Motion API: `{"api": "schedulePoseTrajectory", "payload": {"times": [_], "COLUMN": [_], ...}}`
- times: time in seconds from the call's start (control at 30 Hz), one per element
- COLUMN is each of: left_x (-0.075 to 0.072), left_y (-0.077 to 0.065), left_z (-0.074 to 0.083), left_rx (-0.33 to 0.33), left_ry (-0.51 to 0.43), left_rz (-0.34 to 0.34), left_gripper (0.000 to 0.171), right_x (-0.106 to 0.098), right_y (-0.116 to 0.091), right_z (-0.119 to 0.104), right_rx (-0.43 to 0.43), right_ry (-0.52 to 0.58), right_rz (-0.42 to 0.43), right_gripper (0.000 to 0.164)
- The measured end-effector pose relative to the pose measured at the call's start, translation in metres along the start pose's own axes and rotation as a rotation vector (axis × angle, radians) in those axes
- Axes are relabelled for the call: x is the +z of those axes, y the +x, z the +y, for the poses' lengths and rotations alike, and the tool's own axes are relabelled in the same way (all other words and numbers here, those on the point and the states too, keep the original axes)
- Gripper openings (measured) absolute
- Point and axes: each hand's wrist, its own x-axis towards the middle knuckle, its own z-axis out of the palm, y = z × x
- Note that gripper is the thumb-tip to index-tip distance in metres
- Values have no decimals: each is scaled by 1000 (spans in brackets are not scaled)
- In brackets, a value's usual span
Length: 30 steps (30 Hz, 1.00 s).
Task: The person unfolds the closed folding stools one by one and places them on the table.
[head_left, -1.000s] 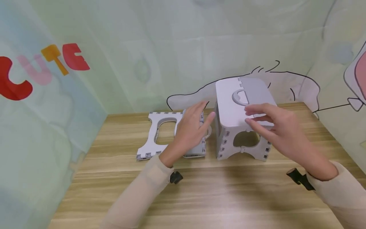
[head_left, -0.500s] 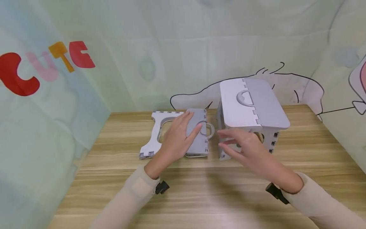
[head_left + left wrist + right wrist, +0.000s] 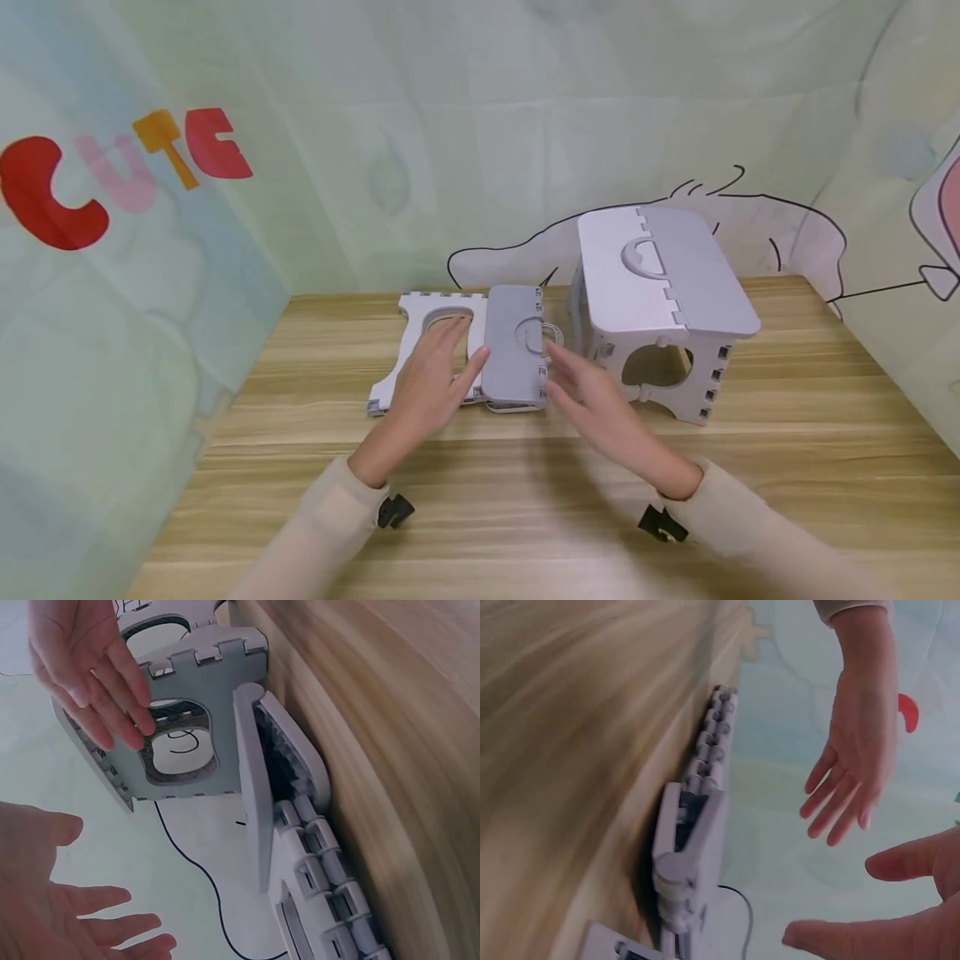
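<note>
A folded plastic step stool (image 3: 514,346), grey and white, lies flat on the wooden table, its carrying handle at the right. Over its white leg panel hovers my left hand (image 3: 427,375), fingers spread and holding nothing. My right hand (image 3: 600,408) is near the handle side, fingers relaxed and apart; in the head view I cannot tell whether it touches the stool. In the left wrist view both hands look clear of the folded stool (image 3: 255,787). An unfolded step stool (image 3: 667,267) stands upright just to the right.
The wooden table (image 3: 480,508) runs up to a fabric backdrop (image 3: 375,125) printed with letters and a cartoon outline. Black wrist cameras (image 3: 395,511) sit at both cuffs. The upright stool stands close beside the folded one.
My right hand has moved left, from over the upright stool to the folded stool's handle side. My left hand has drawn back leftward off the grey panel. The head view has shifted slightly.
</note>
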Motion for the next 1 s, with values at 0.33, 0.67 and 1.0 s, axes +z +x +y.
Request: {"api": "schedulePoseTrajectory", "payload": {"times": [0.33, 0.67, 1.0], "left_x": [3, 9, 13], "left_y": [-9, -17, -24], "left_z": [-21, -55, -67], "left_rx": [-68, -97, -150], "left_ry": [19, 26, 39], "left_rz": [-32, -74, -162], "left_gripper": [64, 65, 70], "right_x": [18, 31, 41], "right_y": [18, 35, 42], "right_z": [29, 42, 45], "right_rx": [142, 271, 360], "right_ry": [-92, -87, -115], "right_rz": [59, 121, 139], "right_gripper": [61, 62, 62]}}
